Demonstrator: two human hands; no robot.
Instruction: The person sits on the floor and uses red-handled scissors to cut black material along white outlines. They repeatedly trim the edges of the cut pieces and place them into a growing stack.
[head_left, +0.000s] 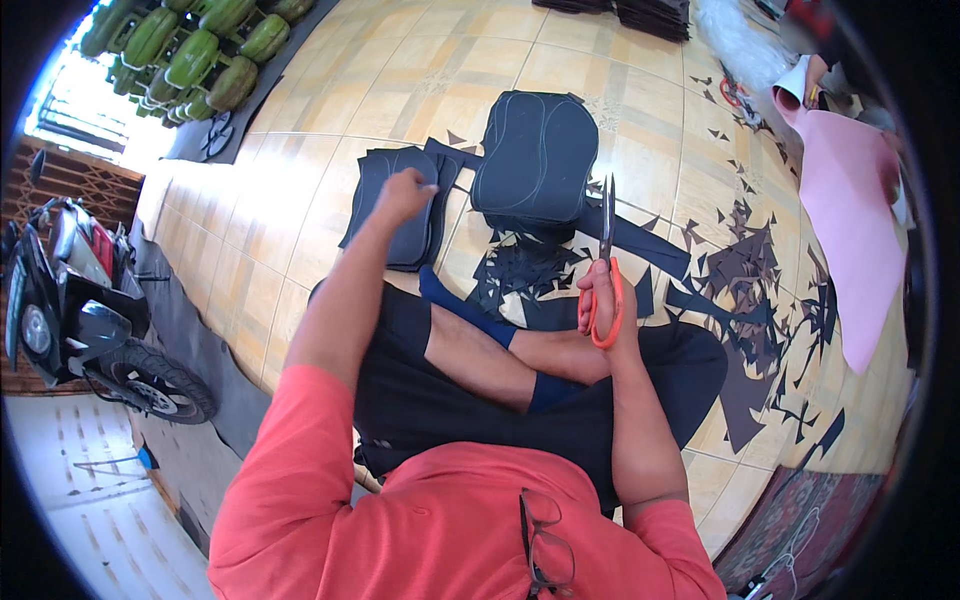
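My right hand (598, 300) grips a pair of scissors (606, 238) by its orange handles, with the dark blades pointing away from me and close together. My left hand (404, 196) is over the left stack of dark fabric pieces (408, 235), its fingers curled and the thumb toward the right. What those fingers hold, if anything, is hidden. Right of that stack stands a taller pile of dark, curved-edged pieces (535, 155) with light stitched lines. Dark fabric offcuts (520, 275) lie between this pile and my crossed legs.
More triangular scraps (745, 265) are scattered over the tiled floor on the right. Beyond them are a pink sheet (850, 220), another person's hand (815, 72) and red-handled scissors (732, 92). A motorcycle (95, 310) stands left; green gas cylinders (195, 55) are at far left.
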